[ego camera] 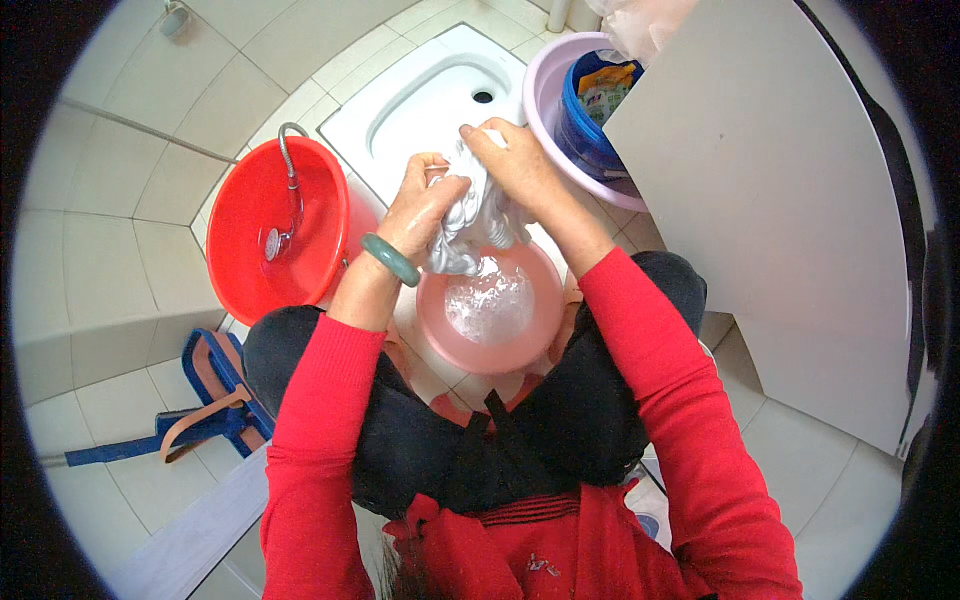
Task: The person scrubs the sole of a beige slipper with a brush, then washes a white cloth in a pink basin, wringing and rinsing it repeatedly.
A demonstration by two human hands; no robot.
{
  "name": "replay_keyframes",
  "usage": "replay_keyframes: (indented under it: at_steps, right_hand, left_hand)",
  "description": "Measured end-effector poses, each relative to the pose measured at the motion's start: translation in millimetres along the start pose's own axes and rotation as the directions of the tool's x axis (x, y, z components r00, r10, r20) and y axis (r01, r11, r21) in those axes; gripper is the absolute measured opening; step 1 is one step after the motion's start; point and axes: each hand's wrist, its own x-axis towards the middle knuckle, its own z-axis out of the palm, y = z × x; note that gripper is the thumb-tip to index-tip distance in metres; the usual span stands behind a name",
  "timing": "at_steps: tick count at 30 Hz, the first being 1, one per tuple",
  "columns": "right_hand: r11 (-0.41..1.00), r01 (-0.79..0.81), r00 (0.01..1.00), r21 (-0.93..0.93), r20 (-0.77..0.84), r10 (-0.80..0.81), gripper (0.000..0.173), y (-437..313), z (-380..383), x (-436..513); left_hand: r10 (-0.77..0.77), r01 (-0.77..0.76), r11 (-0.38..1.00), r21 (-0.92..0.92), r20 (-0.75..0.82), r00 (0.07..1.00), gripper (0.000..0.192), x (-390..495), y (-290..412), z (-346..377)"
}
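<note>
Bunched white wet cloth [469, 217] hangs between my two hands, above the far rim of a pink plastic basin [442, 337]. My left hand [424, 199], with a green bangle at the wrist, grips the cloth's left side. Higher up and to the right, my right hand [517, 161] pinches its upper end. Soapy water [491, 300] with foam fills the bottom of the basin, which stands on the floor between my knees. Parts of the cloth's folds are hidden behind my fingers.
A white squat toilet pan [450, 105] lies beyond my hands. On the left, a red bucket [225, 255] holds a shower head [274, 244]; a blue dustpan [202, 367] lies below. At right stand a lilac basin [536, 82] with a blue bucket [574, 124] and a grey panel [780, 172].
</note>
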Motion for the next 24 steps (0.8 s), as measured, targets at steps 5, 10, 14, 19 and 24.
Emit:
replay_keyframes:
  at_steps: [5,10,14,19,24]
  right_hand:
    - [0.985,-0.024,0.973,0.171,0.230,-0.016,0.038,-21,-15,-10]
    - [0.988,0.056,0.949,0.141,0.301,-0.096,0.051,-11,-20,-12]
    - [0.963,0.190,0.887,-0.190,0.454,-0.085,0.068,10,-4,-16]
    - [0.991,-0.017,0.893,0.133,0.448,-0.045,0.051,33,1,-9]
    - [0.572,-0.171,0.979,0.803,0.204,0.006,0.045,22,-13,7]
  left_hand:
    - [-0.018,-0.042,0.959,0.280,0.211,0.977,0.055,-8,13,-6]
    - [0.007,-0.039,0.965,0.260,0.124,0.992,0.036,-11,30,-24]
    - [0.099,-0.020,0.896,-0.445,0.154,0.983,0.024,-3,30,-38]
    - [0.152,-0.036,0.750,-0.661,0.120,0.981,0.025,7,29,-55]
    - [-0.015,0.063,0.719,-0.692,0.075,0.997,0.034,12,20,-56]
